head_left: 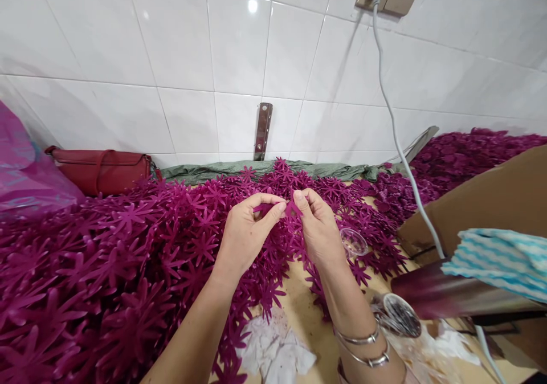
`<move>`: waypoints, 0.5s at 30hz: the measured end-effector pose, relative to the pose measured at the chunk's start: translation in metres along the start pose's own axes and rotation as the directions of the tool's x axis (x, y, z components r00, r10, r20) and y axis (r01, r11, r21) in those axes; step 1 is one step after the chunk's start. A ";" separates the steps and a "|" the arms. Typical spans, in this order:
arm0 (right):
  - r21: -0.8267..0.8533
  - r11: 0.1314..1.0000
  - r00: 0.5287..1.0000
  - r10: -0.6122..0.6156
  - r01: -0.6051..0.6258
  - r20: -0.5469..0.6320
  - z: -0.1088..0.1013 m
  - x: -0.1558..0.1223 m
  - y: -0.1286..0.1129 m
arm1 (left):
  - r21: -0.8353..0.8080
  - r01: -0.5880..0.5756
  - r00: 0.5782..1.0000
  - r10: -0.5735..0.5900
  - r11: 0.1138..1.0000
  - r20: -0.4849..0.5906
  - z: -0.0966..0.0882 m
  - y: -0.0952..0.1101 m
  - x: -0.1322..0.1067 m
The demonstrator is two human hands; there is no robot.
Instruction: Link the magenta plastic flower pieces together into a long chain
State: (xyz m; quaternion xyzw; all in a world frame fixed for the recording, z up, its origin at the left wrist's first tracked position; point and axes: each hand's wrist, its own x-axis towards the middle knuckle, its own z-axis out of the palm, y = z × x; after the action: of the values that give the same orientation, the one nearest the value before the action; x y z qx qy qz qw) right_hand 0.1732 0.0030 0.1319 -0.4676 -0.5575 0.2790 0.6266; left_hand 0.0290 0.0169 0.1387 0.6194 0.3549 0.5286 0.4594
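Observation:
Between my two hands is a magenta flower-shaped petal piece (293, 208), pinched from both sides. My left hand (252, 224) grips its left side between thumb and forefinger. On the other side, my right hand (318, 224) holds it with the thumb on top and the fingers curled. Much of the piece is hidden behind my fingertips. Below and around both hands spreads a large heap of similar magenta flower pieces (128, 258) with long narrow petals. A small clear round dish (354, 242) stands just right of my right hand.
Crumpled stained tissue (276, 350) lies at the front. To the right are a dark-stained cup (401, 315), a striped blue cloth (499, 258), cardboard (482, 196) and a hanging grey cable (395, 127). A red bag (102, 170) sits against the tiled wall at left.

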 end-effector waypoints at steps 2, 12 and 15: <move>-0.011 1.000 1.000 -0.008 0.008 -0.008 0.000 0.000 -0.001 | 0.049 -0.017 0.999 0.019 0.999 -0.041 0.000 0.001 0.000; 0.111 0.993 0.998 0.041 -0.046 0.046 -0.004 0.003 0.005 | 0.276 -0.244 0.967 0.254 0.929 0.000 -0.002 0.011 -0.002; 0.197 0.974 0.989 0.092 -0.113 0.114 -0.006 0.004 0.011 | 0.248 -0.224 0.973 0.228 0.942 0.012 -0.004 0.009 0.000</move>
State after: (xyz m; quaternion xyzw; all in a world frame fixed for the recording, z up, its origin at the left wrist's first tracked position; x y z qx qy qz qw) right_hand 0.1811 0.0091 0.1244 -0.4143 -0.5332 0.3903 0.6259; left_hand 0.0250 0.0142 0.1471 0.7040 0.3486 0.5346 0.3115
